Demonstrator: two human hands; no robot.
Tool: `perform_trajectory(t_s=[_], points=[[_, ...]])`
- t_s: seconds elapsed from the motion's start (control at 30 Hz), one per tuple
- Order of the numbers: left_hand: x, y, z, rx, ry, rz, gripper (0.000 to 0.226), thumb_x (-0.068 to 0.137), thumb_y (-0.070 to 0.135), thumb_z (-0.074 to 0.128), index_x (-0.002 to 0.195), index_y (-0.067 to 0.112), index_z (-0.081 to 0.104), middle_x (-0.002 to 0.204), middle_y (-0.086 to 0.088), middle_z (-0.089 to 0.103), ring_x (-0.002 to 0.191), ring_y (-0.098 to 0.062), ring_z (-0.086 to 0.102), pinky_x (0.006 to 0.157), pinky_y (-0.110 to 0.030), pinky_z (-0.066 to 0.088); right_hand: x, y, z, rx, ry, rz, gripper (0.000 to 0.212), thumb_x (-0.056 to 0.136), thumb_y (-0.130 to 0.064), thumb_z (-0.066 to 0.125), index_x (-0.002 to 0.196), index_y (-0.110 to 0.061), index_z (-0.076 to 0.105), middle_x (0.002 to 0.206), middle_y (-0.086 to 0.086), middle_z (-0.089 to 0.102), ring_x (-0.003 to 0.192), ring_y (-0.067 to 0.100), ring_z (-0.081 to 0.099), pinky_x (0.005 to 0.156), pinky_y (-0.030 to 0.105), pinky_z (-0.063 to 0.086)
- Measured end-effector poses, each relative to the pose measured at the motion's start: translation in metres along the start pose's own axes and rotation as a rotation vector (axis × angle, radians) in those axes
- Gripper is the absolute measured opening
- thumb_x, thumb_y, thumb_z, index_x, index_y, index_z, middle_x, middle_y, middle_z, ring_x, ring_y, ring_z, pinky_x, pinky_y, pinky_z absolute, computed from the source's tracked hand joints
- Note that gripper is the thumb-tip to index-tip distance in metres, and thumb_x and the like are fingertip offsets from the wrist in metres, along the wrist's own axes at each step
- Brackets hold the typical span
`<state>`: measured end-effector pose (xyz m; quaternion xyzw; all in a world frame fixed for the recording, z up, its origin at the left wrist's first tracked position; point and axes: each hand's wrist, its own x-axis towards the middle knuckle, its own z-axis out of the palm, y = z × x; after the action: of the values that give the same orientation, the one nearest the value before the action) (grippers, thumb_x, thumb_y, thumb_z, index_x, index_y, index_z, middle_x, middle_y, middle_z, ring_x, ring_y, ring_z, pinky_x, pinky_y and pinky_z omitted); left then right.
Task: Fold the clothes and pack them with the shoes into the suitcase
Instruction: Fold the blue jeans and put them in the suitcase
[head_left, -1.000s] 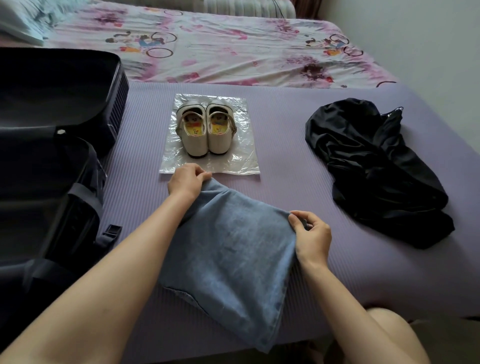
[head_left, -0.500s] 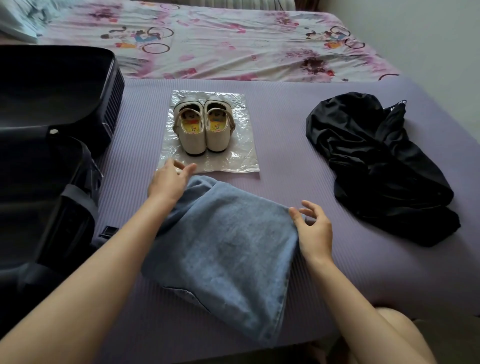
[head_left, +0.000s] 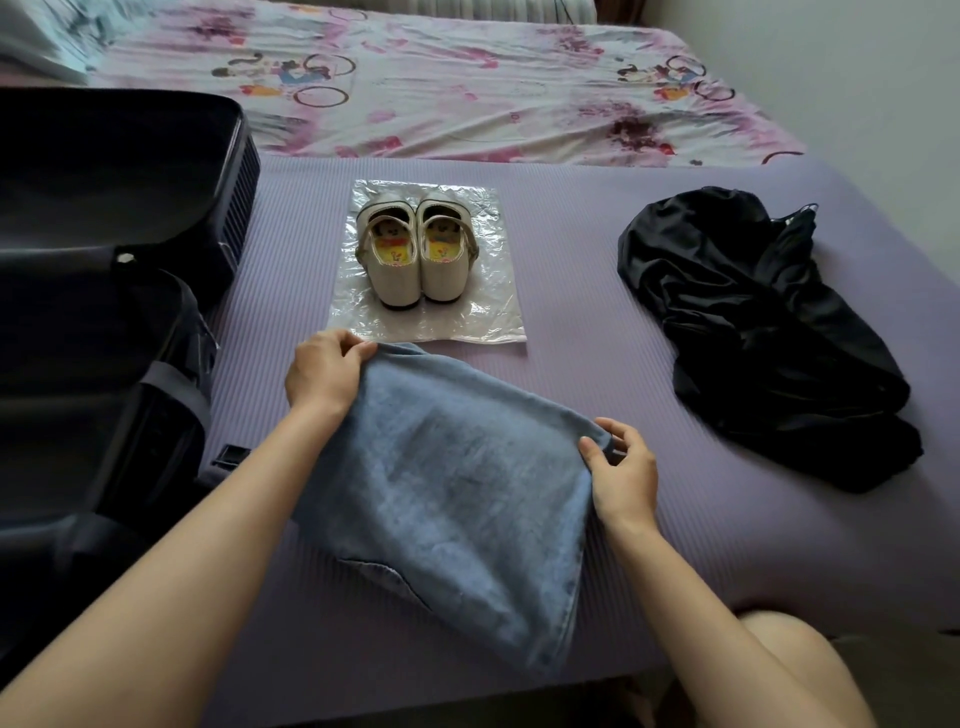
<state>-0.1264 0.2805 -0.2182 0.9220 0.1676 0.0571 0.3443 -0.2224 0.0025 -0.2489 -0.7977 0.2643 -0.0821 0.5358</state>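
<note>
A folded blue denim garment (head_left: 457, 493) lies on the purple mat in front of me, its near end hanging over the mat's front edge. My left hand (head_left: 324, 371) grips its far left corner. My right hand (head_left: 621, 473) pinches its far right corner. Beyond the denim, a pair of white shoes (head_left: 418, 249) stands on a clear plastic bag (head_left: 493, 317). A crumpled black garment (head_left: 763, 332) lies to the right. The open dark suitcase (head_left: 104, 291) sits at the left, with nothing visible inside.
The purple mat (head_left: 597, 364) covers the near part of the bed; a floral sheet (head_left: 467, 93) covers the far part. A pale wall (head_left: 857, 78) stands at the right. My bare knee (head_left: 784, 654) shows at the bottom right.
Both hands let go of the denim's far corners half a second ago and have now taken hold of them again. The denim has shifted slightly to the left.
</note>
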Motion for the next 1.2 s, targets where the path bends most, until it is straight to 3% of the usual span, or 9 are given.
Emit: perform_trajectory(t_s=[0.2,0.37,0.43,0.53,0.67,0.77,0.9,1.0,1.2], points=[[-0.010,-0.008,0.002,0.072,-0.317,-0.060,0.051,0.094,0.049,0.045,0.114,0.004,0.057,0.117,-0.016,0.061,0.110,-0.032,0.054,0.080,-0.034,0.038,-0.028,0.005,-0.014,0.160,-0.062,0.137,0.070,0.086,-0.032,0.067,0.142,-0.009,0.033,0.129,0.008,0.051,0.119,0.022,0.051,0.107,0.041,0.039],[-0.028,-0.021,-0.021,-0.036,-0.609,-0.152,0.082,0.078,0.079,0.034,0.118,0.011,0.055,0.117,-0.005,0.061,0.106,-0.023,0.057,0.095,-0.038,0.042,-0.079,0.029,-0.013,0.111,-0.211,0.182,0.120,0.046,-0.084,0.065,0.145,-0.026,0.030,0.140,-0.002,0.045,0.133,0.022,0.039,0.111,0.048,0.033],[-0.036,-0.025,-0.027,-0.149,-0.653,-0.162,0.096,0.067,0.084,0.037,0.137,0.019,0.042,0.134,-0.002,0.053,0.121,-0.023,0.051,0.107,-0.041,0.035,-0.095,0.027,-0.009,0.143,-0.251,0.190,0.111,0.060,-0.073,0.068,0.149,-0.035,0.014,0.147,-0.004,0.037,0.138,0.023,0.030,0.112,0.050,0.030],[-0.057,-0.025,-0.029,-0.225,-0.655,-0.092,0.084,0.084,0.063,0.045,0.151,0.032,0.004,0.152,0.000,0.028,0.139,-0.021,0.030,0.113,-0.034,0.021,-0.114,0.025,-0.004,0.180,-0.280,0.201,0.096,0.082,-0.041,0.068,0.148,-0.043,-0.002,0.150,-0.005,0.030,0.138,0.021,0.030,0.113,0.049,0.028],[-0.076,-0.031,-0.034,-0.242,-0.792,-0.074,0.102,0.050,0.077,0.067,0.139,0.038,0.035,0.139,0.010,0.047,0.125,-0.012,0.047,0.110,-0.034,0.033,-0.127,0.021,-0.004,0.173,-0.257,0.221,0.093,0.071,-0.050,0.067,0.141,-0.058,0.005,0.146,-0.011,0.037,0.135,0.021,0.035,0.111,0.053,0.030],[-0.087,-0.040,-0.037,-0.470,-0.840,-0.202,0.112,0.031,0.075,0.078,0.131,0.033,0.048,0.121,0.009,0.061,0.109,-0.011,0.059,0.096,-0.032,0.046,-0.124,0.017,-0.007,0.245,-0.267,0.258,0.081,0.082,-0.028,0.067,0.142,-0.054,0.018,0.138,-0.009,0.046,0.124,0.019,0.048,0.105,0.050,0.040],[-0.104,-0.040,-0.042,-0.588,-0.822,-0.222,0.099,0.042,0.058,0.085,0.131,0.034,0.049,0.117,0.010,0.065,0.105,-0.009,0.063,0.090,-0.028,0.050,-0.117,0.003,-0.015,0.314,-0.353,0.282,0.075,0.087,-0.001,0.059,0.143,-0.042,0.032,0.131,-0.004,0.054,0.113,0.022,0.058,0.097,0.047,0.049],[-0.122,-0.037,-0.049,-0.625,-0.790,-0.218,0.069,0.066,0.039,0.082,0.127,0.033,0.050,0.116,0.008,0.065,0.103,-0.009,0.064,0.083,-0.023,0.051,-0.118,-0.005,-0.020,0.332,-0.388,0.309,0.074,0.087,0.006,0.055,0.143,-0.039,0.035,0.131,0.000,0.056,0.111,0.025,0.060,0.095,0.049,0.050],[-0.145,-0.038,-0.071,-0.717,-0.645,-0.210,0.049,0.076,0.022,0.078,0.116,0.034,0.052,0.109,0.005,0.067,0.097,-0.009,0.065,0.075,-0.021,0.052,-0.131,-0.026,-0.030,0.396,-0.451,0.312,0.071,0.086,0.010,0.056,0.141,-0.031,0.040,0.122,0.007,0.062,0.103,0.031,0.064,0.091,0.050,0.052]])
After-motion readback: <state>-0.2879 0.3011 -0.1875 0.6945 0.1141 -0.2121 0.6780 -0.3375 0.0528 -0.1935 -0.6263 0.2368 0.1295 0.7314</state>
